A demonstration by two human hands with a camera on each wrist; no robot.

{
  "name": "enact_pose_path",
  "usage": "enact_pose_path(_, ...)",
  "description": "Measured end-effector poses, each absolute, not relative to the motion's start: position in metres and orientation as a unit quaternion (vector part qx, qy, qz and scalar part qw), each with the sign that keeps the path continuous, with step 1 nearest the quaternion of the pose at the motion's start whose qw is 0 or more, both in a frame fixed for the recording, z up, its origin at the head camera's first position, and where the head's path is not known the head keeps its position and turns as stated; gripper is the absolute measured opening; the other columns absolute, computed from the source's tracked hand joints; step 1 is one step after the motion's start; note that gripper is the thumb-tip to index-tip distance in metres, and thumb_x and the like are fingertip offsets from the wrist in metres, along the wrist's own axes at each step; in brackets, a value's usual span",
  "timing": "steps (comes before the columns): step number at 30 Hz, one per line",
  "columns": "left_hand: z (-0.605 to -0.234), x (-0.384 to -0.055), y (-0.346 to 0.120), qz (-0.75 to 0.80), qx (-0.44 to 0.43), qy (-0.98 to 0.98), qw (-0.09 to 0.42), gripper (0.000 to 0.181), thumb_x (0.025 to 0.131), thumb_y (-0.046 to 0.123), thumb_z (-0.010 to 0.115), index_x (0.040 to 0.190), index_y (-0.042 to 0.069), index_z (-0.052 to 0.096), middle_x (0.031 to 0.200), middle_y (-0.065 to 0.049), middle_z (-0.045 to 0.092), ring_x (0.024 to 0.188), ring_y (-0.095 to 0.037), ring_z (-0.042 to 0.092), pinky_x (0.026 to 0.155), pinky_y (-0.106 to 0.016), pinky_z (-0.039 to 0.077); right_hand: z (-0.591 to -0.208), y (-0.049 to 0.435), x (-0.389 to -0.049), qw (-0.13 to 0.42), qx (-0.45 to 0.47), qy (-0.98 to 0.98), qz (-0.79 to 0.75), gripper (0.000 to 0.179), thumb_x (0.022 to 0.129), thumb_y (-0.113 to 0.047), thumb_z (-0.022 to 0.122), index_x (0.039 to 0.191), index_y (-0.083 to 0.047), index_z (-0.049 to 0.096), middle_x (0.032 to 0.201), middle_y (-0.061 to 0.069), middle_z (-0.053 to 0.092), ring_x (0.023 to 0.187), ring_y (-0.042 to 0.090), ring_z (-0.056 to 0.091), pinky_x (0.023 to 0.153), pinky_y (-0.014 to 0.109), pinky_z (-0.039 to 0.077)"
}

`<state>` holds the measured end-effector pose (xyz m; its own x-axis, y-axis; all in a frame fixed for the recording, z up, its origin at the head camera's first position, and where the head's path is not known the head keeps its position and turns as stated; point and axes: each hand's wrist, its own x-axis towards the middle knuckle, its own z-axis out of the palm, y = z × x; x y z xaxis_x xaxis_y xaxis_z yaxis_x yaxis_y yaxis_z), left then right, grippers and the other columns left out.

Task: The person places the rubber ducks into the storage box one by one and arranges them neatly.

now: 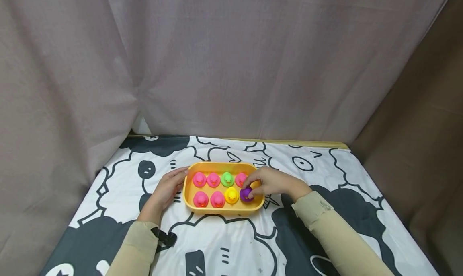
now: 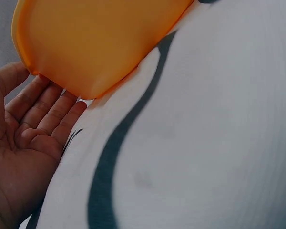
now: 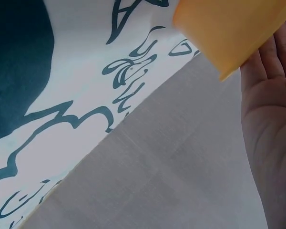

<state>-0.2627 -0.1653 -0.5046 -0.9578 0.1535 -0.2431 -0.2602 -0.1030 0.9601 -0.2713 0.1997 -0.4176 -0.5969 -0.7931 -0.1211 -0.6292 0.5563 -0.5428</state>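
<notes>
A yellow tray (image 1: 224,211) holds two rows of small rubber ducks: several pink ones, a green duck (image 1: 227,179), a yellow duck (image 1: 231,195) and a purple duck (image 1: 246,195). At the tray's right end my right hand (image 1: 271,182) pinches the purple duck, which is in the front row. A pink duck (image 1: 240,179) behind it is partly covered by the fingers. My left hand (image 1: 169,190) touches the tray's left end with its fingers fairly straight; the left wrist view shows this hand (image 2: 35,126) against the outer wall. In the right wrist view, the tray wall hides the right fingertips.
A white cloth (image 1: 224,239) with dark cartoon drawings covers the table. Grey-brown curtains (image 1: 231,66) hang behind it and on both sides. A black strap (image 1: 166,239) sits at the left wrist.
</notes>
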Motion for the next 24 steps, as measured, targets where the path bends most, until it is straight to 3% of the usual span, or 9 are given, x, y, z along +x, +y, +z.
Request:
enact_pose_path(8, -0.5034, -0.2625, -0.1643, 0.743, -0.041, 0.654, 0.136, 0.053, 0.095, 0.046, 0.067, 0.137, 0.014, 0.062, 0.141, -0.002, 0.059, 0.130, -0.019, 0.056, 0.106, -0.031, 0.047, -0.4221, 0.1970, -0.2744, 0.189, -0.395, 0.872, -0.217, 0.024, 0.087, -0.021, 0.081, 0.110, -0.024, 0.077, 0.109, -0.016, 0.070, 0.102, 0.011, 0.065, 0.094, 0.035, 0.056)
enact_pose_path(19, -0.5066, -0.2630, -0.1641, 0.747, -0.041, 0.650, 0.134, 0.050, 0.096, 0.042, 0.067, 0.136, 0.012, 0.063, 0.140, -0.003, 0.060, 0.129, -0.019, 0.056, 0.106, -0.031, 0.047, -0.4270, 0.1954, -0.2735, 0.198, -0.386, 0.876, -0.210, 0.026, 0.087, -0.016, 0.079, 0.112, -0.024, 0.076, 0.111, -0.014, 0.069, 0.105, 0.019, 0.064, 0.097, 0.039, 0.055)
enact_pose_path(24, -0.5074, -0.2640, -0.1646, 0.745, -0.040, 0.653, 0.133, 0.051, 0.095, 0.043, 0.067, 0.136, 0.013, 0.063, 0.140, -0.004, 0.060, 0.129, -0.020, 0.057, 0.105, -0.031, 0.048, -0.4256, 0.1925, -0.2713, 0.209, -0.377, 0.881, -0.197, 0.025, 0.087, -0.016, 0.079, 0.112, -0.023, 0.077, 0.111, -0.016, 0.068, 0.107, 0.017, 0.062, 0.099, 0.039, 0.053)
